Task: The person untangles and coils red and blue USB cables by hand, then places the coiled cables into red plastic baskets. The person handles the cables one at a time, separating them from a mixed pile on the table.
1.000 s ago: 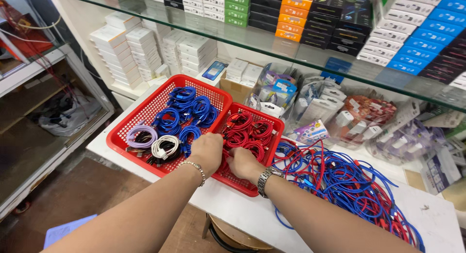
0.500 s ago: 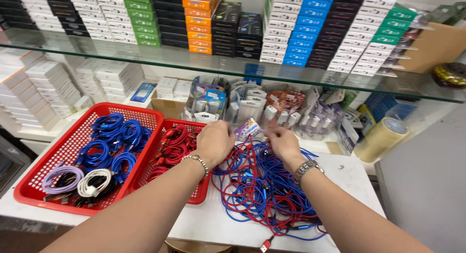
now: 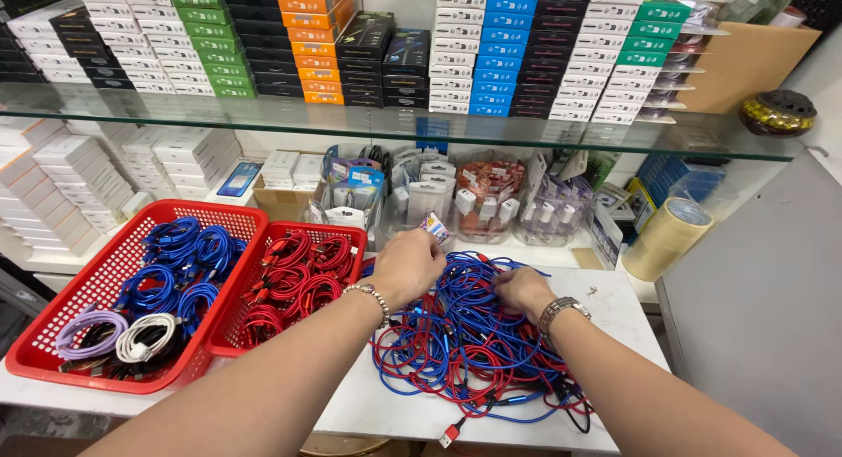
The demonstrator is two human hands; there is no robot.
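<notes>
A loose tangled pile of blue and red cables lies on the white table. My left hand, with a bead bracelet on the wrist, rests curled on the pile's upper left edge, fingers down among the cables. My right hand, with a metal watch, presses into the middle of the pile, fingers bent on blue strands. Left of the pile stand two red baskets: a small one with coiled red cables and a larger one with coiled blue, white and lilac cables.
A glass shelf overhead carries stacked coloured boxes. Behind the pile stand clear bins of packaged chargers and white boxes. A large tape roll stands at the right, beside a grey wall.
Both hands left the small red basket and moved right onto the tangled cable pile. The view swung right and up with them.
</notes>
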